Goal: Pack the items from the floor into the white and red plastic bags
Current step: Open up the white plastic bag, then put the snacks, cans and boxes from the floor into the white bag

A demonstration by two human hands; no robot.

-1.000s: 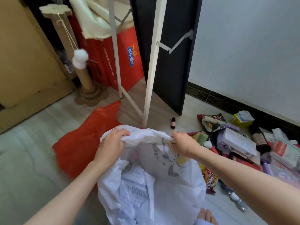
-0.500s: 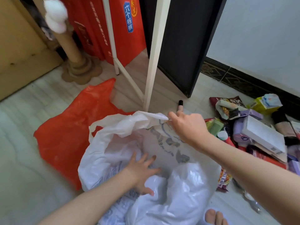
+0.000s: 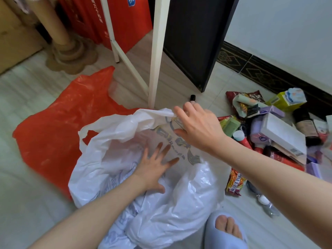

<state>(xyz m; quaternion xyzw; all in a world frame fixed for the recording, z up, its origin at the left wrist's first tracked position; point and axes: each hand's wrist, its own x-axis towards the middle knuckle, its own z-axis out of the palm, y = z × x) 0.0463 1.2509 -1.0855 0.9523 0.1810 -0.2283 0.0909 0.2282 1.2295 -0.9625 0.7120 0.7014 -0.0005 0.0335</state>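
While the white bag (image 3: 172, 191) is lying open in the middle of the floor, nothing from the pile is showing inside it.

Left hand: the left hand (image 3: 154, 168) is pressing flat inside the bag's mouth, fingers spread and straight, gripping nothing.

Right hand: the right hand (image 3: 199, 128) is hovering at the bag's far rim, fingers loosely extended; a fold of plastic is sitting at the fingertips, but I cannot tell whether it is being pinched or only touched.

Red bag: the red bag (image 3: 59, 133) is lying flat and crumpled to the left, partly under the white one, untouched.

Items: the pile of items (image 3: 276, 133) is sitting on the right, just beside the white bag, with boxes, snack packets and small bottles heaped together; a snack packet (image 3: 234, 182) is lying against the bag's right edge, and a small dark-capped bottle (image 3: 192, 98) is standing far of the right hand.

Progress: by my reading the packing is barely starting; the person is getting the bag opened, and every item is waiting to go in.

Nearby: a foot in a pale slipper (image 3: 226, 232) is resting near the bag.
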